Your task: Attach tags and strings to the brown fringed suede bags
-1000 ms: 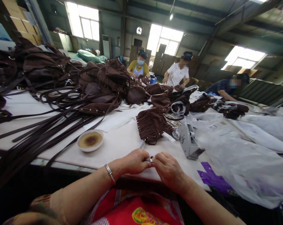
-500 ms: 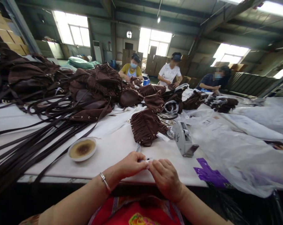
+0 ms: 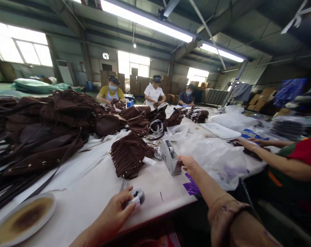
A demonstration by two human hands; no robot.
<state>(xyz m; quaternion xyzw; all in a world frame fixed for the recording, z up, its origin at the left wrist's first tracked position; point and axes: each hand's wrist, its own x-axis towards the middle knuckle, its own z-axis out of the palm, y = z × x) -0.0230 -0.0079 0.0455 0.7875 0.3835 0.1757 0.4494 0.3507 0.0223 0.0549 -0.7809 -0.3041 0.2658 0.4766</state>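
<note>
My left hand [image 3: 119, 207] is closed on a looped piece wrapped in clear plastic [image 3: 138, 197], with a white bit near the thumb. A clear strip runs from it towards a dark brown fringed bag [image 3: 128, 154] lying on the table. At the front end of a grey tape dispenser [image 3: 169, 157], the fingers of my right hand [image 3: 188, 164] are bent together. What they pinch is hidden. A white paper tag [image 3: 149, 160] sticks out beside the bag.
A bowl of yellowish paste with a dark centre [image 3: 26, 218] stands at the near left. Brown bags [image 3: 65, 113] are heaped behind it. Plastic sheeting [image 3: 209, 154] and purple tape [image 3: 191, 187] lie to the right. A co-worker's hands [image 3: 250, 145] handle something dark there.
My hands were together at the table edge. The right has moved away to the tape dispenser, while the left keeps the plastic-wrapped piece. The view has swung right.
</note>
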